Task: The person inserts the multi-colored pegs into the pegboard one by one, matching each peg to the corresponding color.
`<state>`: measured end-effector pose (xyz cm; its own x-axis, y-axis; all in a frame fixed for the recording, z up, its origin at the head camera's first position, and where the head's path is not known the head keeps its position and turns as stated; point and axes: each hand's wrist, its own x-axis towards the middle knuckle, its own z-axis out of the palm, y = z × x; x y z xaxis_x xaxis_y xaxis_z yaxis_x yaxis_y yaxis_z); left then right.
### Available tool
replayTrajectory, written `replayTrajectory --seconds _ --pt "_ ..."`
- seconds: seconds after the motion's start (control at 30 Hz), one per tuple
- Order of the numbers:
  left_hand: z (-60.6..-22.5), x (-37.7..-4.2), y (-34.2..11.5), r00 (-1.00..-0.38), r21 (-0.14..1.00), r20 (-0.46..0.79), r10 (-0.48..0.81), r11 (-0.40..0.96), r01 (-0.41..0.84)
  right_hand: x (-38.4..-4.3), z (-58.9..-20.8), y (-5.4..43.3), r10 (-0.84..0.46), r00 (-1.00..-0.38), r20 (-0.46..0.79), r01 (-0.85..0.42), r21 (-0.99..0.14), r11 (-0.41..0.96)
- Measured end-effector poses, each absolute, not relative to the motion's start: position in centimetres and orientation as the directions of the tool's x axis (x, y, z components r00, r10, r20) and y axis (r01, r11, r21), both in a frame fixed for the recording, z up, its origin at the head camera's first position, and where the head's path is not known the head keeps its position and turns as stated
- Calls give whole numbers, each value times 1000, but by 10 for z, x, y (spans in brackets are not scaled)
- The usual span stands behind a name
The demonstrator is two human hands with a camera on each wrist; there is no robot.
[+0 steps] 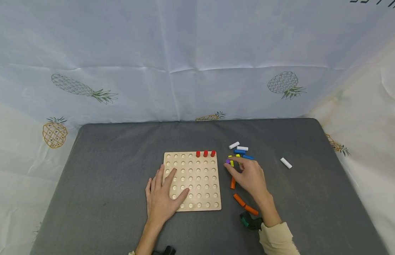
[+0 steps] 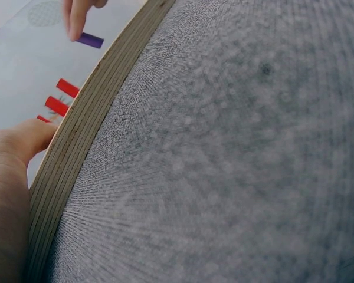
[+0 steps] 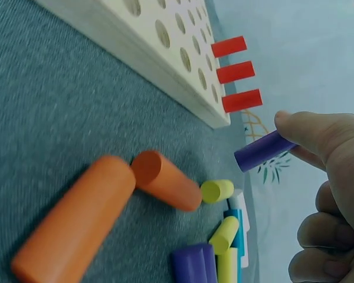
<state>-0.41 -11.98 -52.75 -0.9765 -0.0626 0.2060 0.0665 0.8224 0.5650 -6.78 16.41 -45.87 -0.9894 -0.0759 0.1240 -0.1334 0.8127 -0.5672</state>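
A square wooden pegboard (image 1: 202, 182) with rows of round holes lies on the grey table. Three red pegs (image 1: 205, 154) stand in its far row at the right end. My left hand (image 1: 162, 200) rests with spread fingers on the board's left side. To the right of the board, my right hand (image 1: 251, 177) pinches a purple peg (image 3: 262, 151) between thumb and fingertips, held above the table and apart from the board. Below that hand lie yellow pegs (image 3: 224, 234) and purple pegs (image 3: 192, 263). Orange pegs (image 1: 239, 200) are scattered nearer the front.
Blue pegs (image 1: 239, 151) and white pegs (image 1: 242, 148) lie behind the right hand. One white peg (image 1: 285, 163) sits alone farther right. A dark wrist device (image 1: 251, 221) is by the right forearm. A pineapple-print cloth (image 1: 184, 88) hangs along the table's far edge.
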Motion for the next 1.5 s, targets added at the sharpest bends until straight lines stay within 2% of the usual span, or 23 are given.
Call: replayTrajectory --seconds 0.4,1.17,1.5 --pt "-527 -4 -120 -977 562 204 -63 825 65 -71 -455 146 -78 -989 127 -142 -644 751" --pt "-526 -5 -119 -975 555 214 -58 829 72 -74 -460 119 -112 -988 106 -154 -716 681" --pt "-526 -4 -120 -976 556 208 -58 828 69 -72 -466 105 -108 -990 95 -139 -812 567"
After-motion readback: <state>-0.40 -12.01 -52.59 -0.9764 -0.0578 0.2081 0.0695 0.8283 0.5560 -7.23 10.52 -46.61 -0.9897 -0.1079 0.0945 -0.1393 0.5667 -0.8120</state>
